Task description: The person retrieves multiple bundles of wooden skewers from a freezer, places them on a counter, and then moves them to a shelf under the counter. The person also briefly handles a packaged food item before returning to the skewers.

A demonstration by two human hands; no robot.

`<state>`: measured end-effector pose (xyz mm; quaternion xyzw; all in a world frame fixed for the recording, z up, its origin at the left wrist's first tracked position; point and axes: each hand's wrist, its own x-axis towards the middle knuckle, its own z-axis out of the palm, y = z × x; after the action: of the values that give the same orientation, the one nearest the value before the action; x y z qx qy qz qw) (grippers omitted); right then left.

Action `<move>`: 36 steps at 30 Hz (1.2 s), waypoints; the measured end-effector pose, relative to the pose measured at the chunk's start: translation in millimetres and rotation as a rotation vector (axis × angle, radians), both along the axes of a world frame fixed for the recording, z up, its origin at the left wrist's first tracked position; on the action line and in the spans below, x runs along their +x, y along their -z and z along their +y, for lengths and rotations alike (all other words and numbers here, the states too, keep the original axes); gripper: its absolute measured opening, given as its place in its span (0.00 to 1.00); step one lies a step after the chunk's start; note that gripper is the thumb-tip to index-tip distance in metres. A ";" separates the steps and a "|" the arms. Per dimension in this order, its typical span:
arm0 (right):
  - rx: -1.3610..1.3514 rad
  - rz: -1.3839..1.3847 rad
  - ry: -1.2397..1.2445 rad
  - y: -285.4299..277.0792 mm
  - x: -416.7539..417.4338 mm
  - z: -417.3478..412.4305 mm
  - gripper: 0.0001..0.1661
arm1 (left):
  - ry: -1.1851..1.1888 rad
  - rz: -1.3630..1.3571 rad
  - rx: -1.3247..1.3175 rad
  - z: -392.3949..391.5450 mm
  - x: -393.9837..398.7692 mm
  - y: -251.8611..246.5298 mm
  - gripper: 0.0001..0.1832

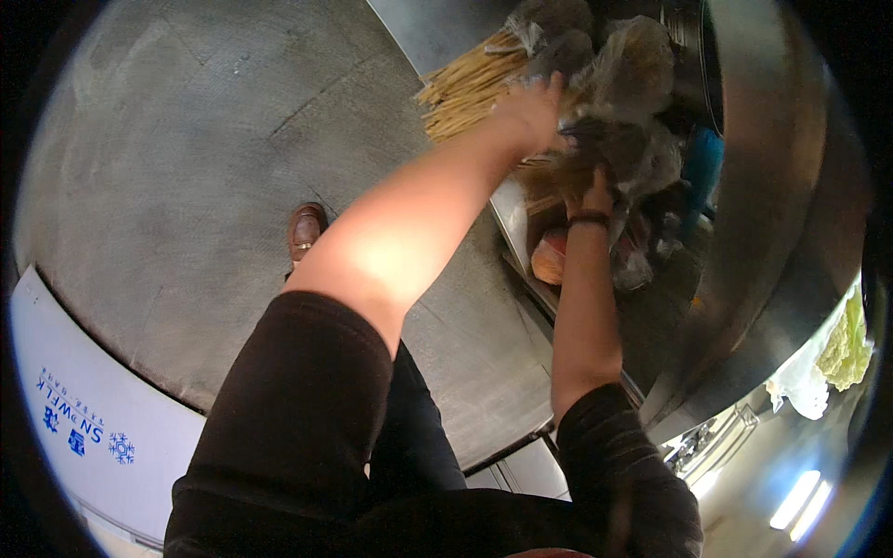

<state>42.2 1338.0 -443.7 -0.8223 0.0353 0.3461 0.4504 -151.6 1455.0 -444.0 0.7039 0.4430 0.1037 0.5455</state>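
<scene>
Bundles of thin yellow sticks (474, 84), partly wrapped in clear plastic, jut over the edge of a low metal shelf (513, 206). My left hand (534, 115) reaches across to them and touches the plastic, its fingers blurred. Just below it, my right hand (589, 192), with a dark band on the wrist, is in among the bags against a dark brownish plastic bag (607, 146). Neither hand's grip shows clearly. A larger clear bag (635, 66) with brownish contents lies behind them. An orange-red package (550, 258) sits on the shelf left of my right forearm.
A curved-looking metal panel (760, 174) overhangs the shelf on the right. Something blue (704, 164) stands deep inside. Leafy greens (844, 342) and white plastic (802, 387) show at far right. A white appliance (104, 418) bearing writing stands lower left on the grey floor (209, 174).
</scene>
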 end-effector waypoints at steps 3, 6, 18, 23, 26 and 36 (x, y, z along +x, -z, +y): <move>-0.490 -0.262 -0.271 67.1 67.3 5.3 0.37 | 0.094 0.265 0.137 1.7 3.3 26.6 0.36; -0.846 -0.500 -0.623 120.2 135.3 -11.8 0.38 | 0.226 0.303 0.162 -29.2 -32.6 62.4 0.34; -0.606 -0.303 -0.216 -54.9 -22.5 -64.5 0.52 | -0.232 0.260 -0.143 -217.3 -325.6 -54.9 0.25; -0.939 -0.501 -0.940 -171.9 -103.0 -123.4 0.45 | -0.577 0.687 -0.043 -458.9 -457.2 -141.6 0.25; -0.812 -0.593 -1.367 -220.3 -143.2 -177.2 0.44 | -0.828 0.771 -0.192 -609.5 -487.5 -222.3 0.25; -0.469 -0.514 -2.676 -311.6 -219.9 -251.8 0.30 | -1.898 0.366 -0.238 -888.3 -343.6 -363.4 0.04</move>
<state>-177.8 1086.2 -132.0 -0.3258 -0.7996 0.3371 -0.3754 -495.2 566.7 -80.6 -0.0003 0.9117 0.3438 0.2251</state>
